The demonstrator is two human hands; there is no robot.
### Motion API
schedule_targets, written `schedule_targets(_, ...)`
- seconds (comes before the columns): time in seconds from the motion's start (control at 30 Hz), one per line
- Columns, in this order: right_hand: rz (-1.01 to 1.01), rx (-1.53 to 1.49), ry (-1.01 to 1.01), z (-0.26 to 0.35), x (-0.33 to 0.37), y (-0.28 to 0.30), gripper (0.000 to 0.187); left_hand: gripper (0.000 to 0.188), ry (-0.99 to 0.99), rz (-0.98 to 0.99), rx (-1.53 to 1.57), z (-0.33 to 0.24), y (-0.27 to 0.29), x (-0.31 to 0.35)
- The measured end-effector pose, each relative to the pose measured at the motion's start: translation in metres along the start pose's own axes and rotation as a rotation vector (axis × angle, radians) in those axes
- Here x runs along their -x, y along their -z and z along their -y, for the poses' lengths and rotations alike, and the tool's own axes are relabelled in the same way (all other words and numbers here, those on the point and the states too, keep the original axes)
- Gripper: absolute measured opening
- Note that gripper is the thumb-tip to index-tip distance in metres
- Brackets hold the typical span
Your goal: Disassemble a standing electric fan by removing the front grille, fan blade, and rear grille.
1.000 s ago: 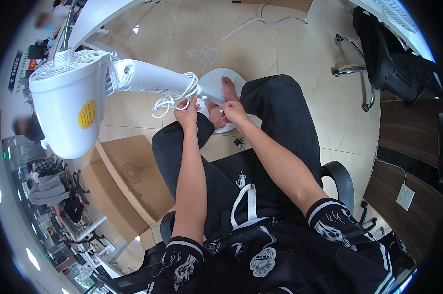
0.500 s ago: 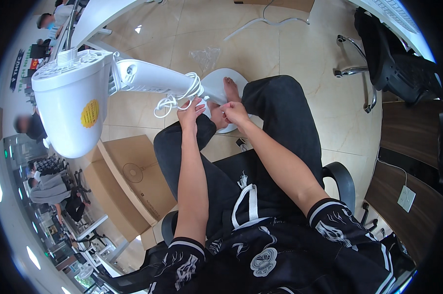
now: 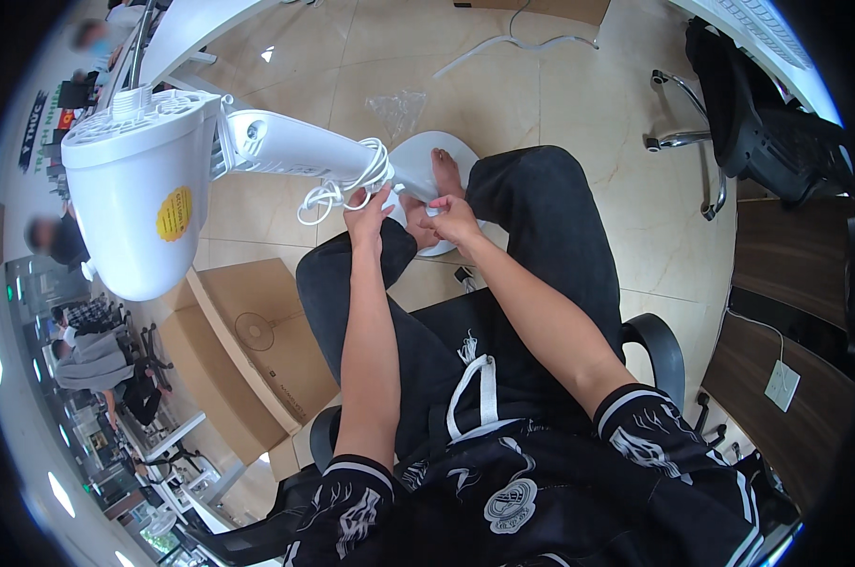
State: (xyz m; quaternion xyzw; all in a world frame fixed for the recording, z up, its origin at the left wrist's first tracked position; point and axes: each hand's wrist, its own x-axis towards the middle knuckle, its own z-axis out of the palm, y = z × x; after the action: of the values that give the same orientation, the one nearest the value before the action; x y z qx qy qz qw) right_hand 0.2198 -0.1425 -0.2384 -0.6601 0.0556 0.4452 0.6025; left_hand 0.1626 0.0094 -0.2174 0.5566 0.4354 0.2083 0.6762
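A white stand fan without its grille or blades rises before me. Its motor housing (image 3: 135, 217) with a yellow sticker is at the left, its neck (image 3: 290, 146) slants toward the round white base (image 3: 461, 151). My bare feet rest on that base. A white power cord (image 3: 338, 197) is looped in a bundle around the pole. Under this bundle my left hand (image 3: 365, 225) has its fingers curled at the cord. My right hand (image 3: 454, 225) is pinched close by, right of the pole, with a small white bit at its fingertips that is too small to name.
An opened cardboard box (image 3: 262, 331) stands at the left of my chair. Clear plastic wrap (image 3: 397, 111) and a white cable (image 3: 479, 49) lie on the tiled floor ahead. A black office chair (image 3: 758, 123) is at the right. Several people sit at the far left.
My right fingers have shifted slightly, with the thumb and fingertips now bent differently around the small white bit. The left hand stays at the cord bundle. The fan appears nearly unmoved.
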Motion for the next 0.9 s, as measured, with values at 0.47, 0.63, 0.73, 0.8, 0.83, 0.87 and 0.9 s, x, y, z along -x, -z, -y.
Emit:
schedule_targets(0.47, 0.019, 0.015, 0.014, 0.000, 0.005, -0.003, 0.058, 0.045, -0.091, -0.174, -0.206, 0.012, -0.001, -0.009)
schedule_targets(0.63, -0.015, 0.069, 0.049, -0.004, -0.004, -0.001, 0.058, 0.040, 0.114, -0.059, 0.078, 0.007, 0.009, -0.009)
schedule_targets(0.73, 0.023, 0.034, 0.034, 0.005, 0.010, 0.001, 0.057, 0.041, 0.085, -0.034, -0.076, 0.013, 0.012, -0.012)
schedule_targets(0.8, 0.047, 0.057, 0.060, 0.005, 0.011, -0.006, 0.057, 0.044, -0.224, -0.168, -0.240, 0.024, 0.011, -0.022)
schedule_targets(0.83, 0.026, 0.078, 0.063, 0.000, 0.009, -0.003, 0.056, 0.046, -0.271, -0.180, -0.311, 0.024, 0.008, -0.020)
schedule_targets(0.87, 0.030, 0.083, 0.065, -0.003, 0.006, -0.003, 0.056, 0.048, -0.318, -0.193, -0.382, 0.023, 0.007, -0.019)
schedule_targets(0.9, 0.027, 0.112, 0.053, -0.005, 0.005, -0.001, 0.056, 0.048, -0.316, -0.197, -0.378, 0.021, 0.006, -0.017)
